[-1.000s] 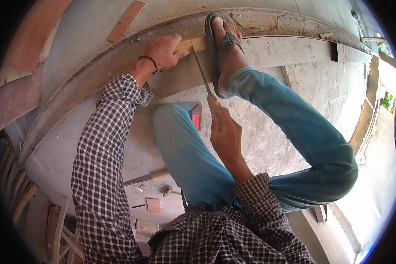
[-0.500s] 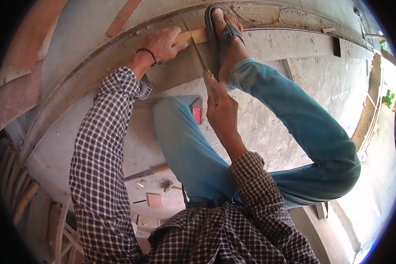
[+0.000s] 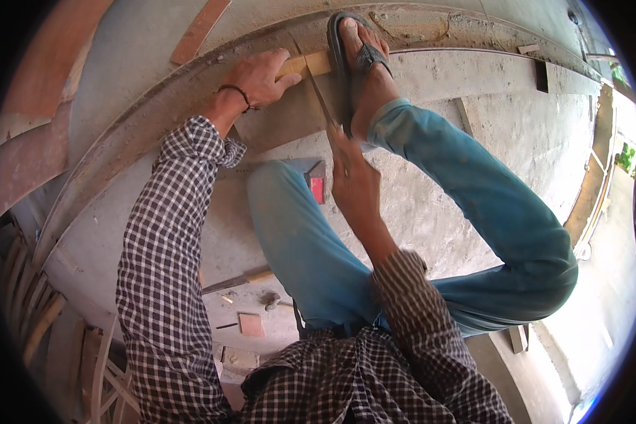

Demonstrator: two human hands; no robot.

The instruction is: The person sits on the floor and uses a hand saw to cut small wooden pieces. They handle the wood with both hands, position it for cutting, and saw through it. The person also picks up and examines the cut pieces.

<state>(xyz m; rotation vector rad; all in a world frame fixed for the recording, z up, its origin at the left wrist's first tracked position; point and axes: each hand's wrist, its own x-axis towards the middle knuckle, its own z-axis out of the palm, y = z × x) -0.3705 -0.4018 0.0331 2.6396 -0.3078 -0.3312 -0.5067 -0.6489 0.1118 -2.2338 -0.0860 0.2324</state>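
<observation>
A narrow, light-coloured strip of wood (image 3: pixel 319 63) lies across a wide board on the floor. My left hand (image 3: pixel 260 79) grips its left end, thumb on the near side. Against the strip's right end presses my sandaled foot (image 3: pixel 364 56). My right hand (image 3: pixel 353 169) is closed round the handle of a handsaw, whose thin blade (image 3: pixel 321 100) crosses the strip between my left hand and the foot. The blade points away from me and slightly left. My fingers hide most of the saw's handle.
A grey tool with a red patch (image 3: pixel 317 189) lies beside my left knee. Nearer are a wooden-handled blade (image 3: pixel 233 282), a small pinkish tile (image 3: pixel 251 324) and scraps. Wood pieces (image 3: pixel 42 325) stack at left; brown panels (image 3: pixel 49 63) lean at upper left.
The saw and my right hand have shifted very slightly along the blade's line. My left hand and foot keep their places on the strip; the whole view has moved a little.
</observation>
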